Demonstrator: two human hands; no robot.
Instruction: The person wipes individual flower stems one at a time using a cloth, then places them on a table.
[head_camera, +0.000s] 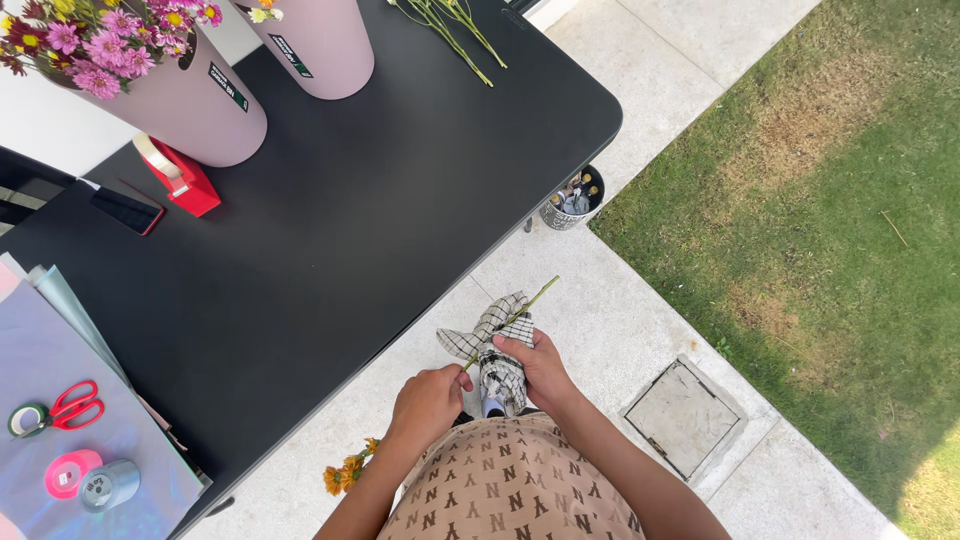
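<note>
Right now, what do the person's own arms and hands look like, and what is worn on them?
Both arms are bare from elbow to wrist, with no sleeves in view. The left hand and right hand wear no gloves, and no rings, watch or bracelets can be made out. The only clothing seen is a beige top with a repeating dark letter pattern, at the bottom edge.

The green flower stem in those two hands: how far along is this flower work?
Early, it seems. Done: pink flowers stand in a tall pink bucket, and wrapping sheets lie spread on the black table. In hand: the left hand holds a green stem with orange blooms, while the right hand grips it through a checked cloth. Left: loose stems lie unsorted; red scissors and ribbon rolls lie untouched.
</note>
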